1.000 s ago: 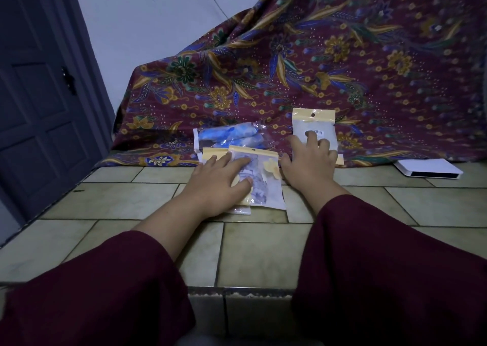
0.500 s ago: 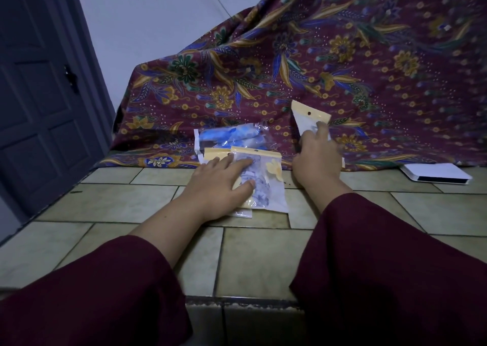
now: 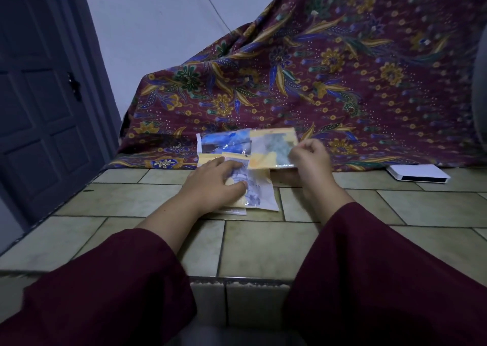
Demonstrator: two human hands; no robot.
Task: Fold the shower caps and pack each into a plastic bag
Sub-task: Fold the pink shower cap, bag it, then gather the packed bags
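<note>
Head view: the left hand [image 3: 210,184] rests flat, fingers straight, on a filled plastic bag [image 3: 253,190] lying on the tiled floor [image 3: 263,242]. The right hand [image 3: 311,161] pinches a second, yellow-topped bag [image 3: 274,148] with curled fingers, lifted just above the floor and blurred. Held by one edge, that slippery bag could slide free or knock the blue packet [image 3: 224,141] behind it.

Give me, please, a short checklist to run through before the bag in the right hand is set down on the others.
1. Right hand has a grip on the yellow-topped bag: ok.
2. Bag lifted off the tiled floor: ok.
3. Left hand rests on the packed bags, steadying them: ok.
4. Lifted bag holds a folded cap: cannot tell, blurred.
5. Lifted bag sealed: cannot tell.
</note>
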